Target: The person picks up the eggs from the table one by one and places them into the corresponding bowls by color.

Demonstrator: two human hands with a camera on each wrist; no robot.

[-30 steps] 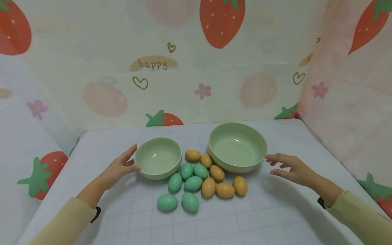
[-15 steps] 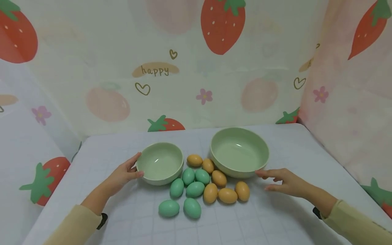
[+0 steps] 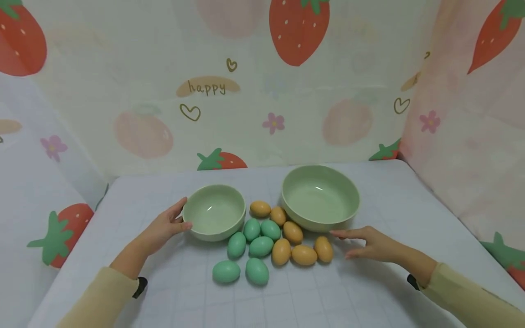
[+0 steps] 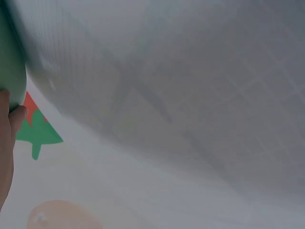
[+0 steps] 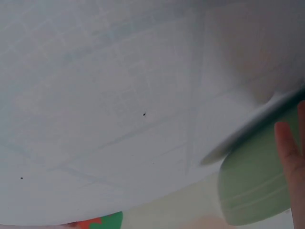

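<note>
My left hand [image 3: 163,228] rests at the left side of the smaller light-green bowl [image 3: 214,214], its thumb and fingers spread against the wall. In the left wrist view only an edge of that bowl [image 4: 13,71] and part of the hand [image 4: 6,143] show. My right hand [image 3: 375,245] has its index finger stretched out at the front right of the larger light-green bowl [image 3: 320,196], close to an orange egg [image 3: 323,249]. Whether that finger touches the bowl I cannot tell. In the right wrist view, fingers [image 5: 288,152] overlap the larger bowl's outer wall [image 5: 252,186].
Several green eggs [image 3: 260,246] and several orange eggs [image 3: 304,255] lie in a cluster between and in front of the bowls. A white checked cloth [image 3: 172,291] covers the table. Strawberry-print sheets [image 3: 299,32] hang behind and at the sides.
My right hand has moved left and toward me, from the larger bowl's right side round to its front right. The left hand has drawn slightly closer against the smaller bowl; bowls and eggs stay put.
</note>
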